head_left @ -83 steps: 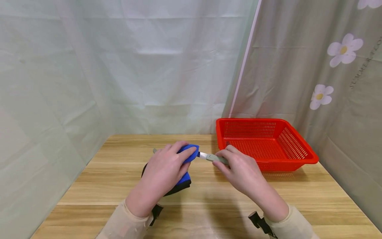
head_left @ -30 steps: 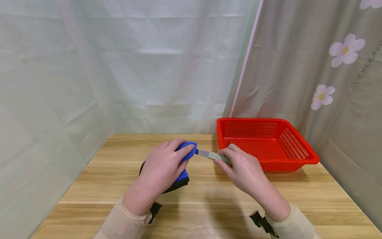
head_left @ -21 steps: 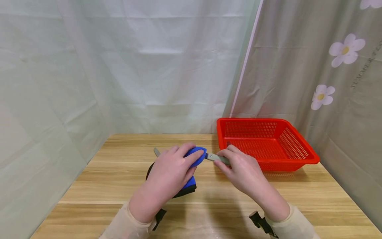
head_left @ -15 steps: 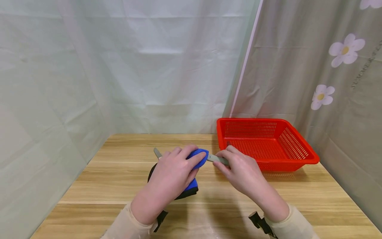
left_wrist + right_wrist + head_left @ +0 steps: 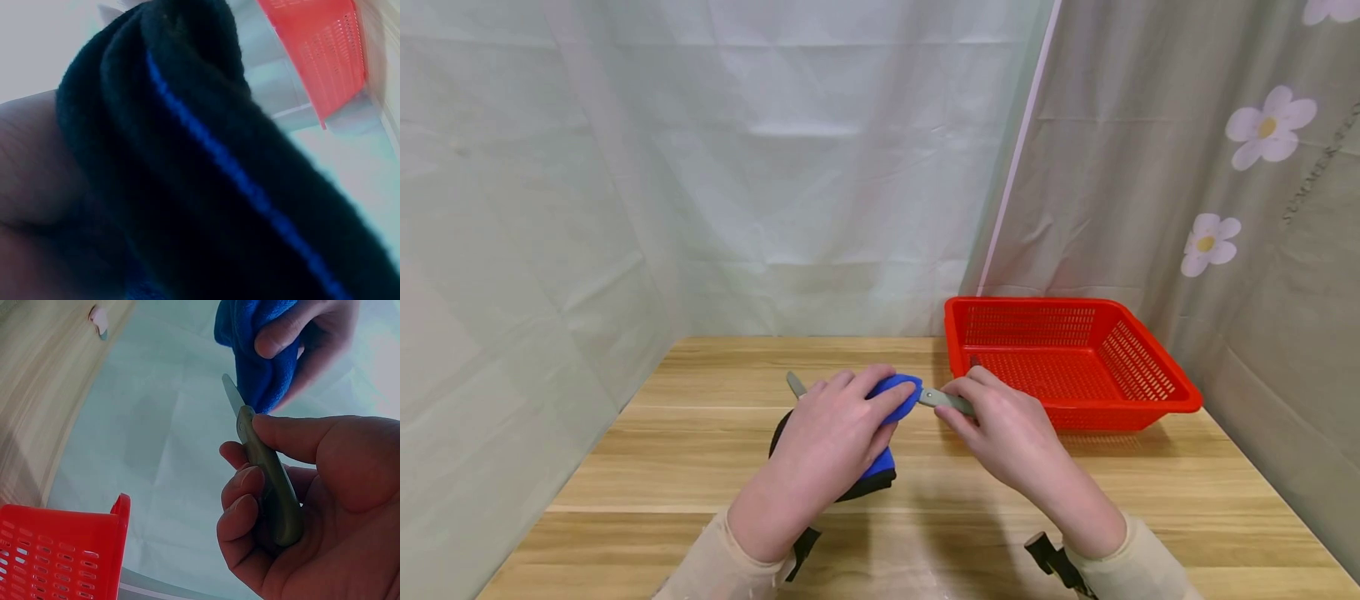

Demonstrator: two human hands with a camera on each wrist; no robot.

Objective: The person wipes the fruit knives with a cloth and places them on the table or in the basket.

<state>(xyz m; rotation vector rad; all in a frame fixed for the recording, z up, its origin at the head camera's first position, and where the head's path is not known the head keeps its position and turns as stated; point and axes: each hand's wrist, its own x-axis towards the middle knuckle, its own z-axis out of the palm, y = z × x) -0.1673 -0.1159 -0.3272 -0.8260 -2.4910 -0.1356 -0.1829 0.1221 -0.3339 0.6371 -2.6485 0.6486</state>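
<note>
My right hand grips a folding knife by its grey-green handle, fingers curled round it. A short silvery blade with a rounded tip shows in the right wrist view, lying against a blue cloth. My left hand pinches this cloth at the blade, right up by the handle's pivot. In the head view the cloth covers the blade. A folded part of the cloth with black edging hangs below my left palm and fills much of the left wrist view.
A red slotted plastic basket stands at the right rear of the wooden table. Beyond my left hand a grey-green object lies on the table, partly hidden. Pale curtains close off the back and sides.
Over the last second my left hand has slid the cloth rightward along the blade to the handle, covering blade that showed before in the head view. The right hand has stayed nearly still.
</note>
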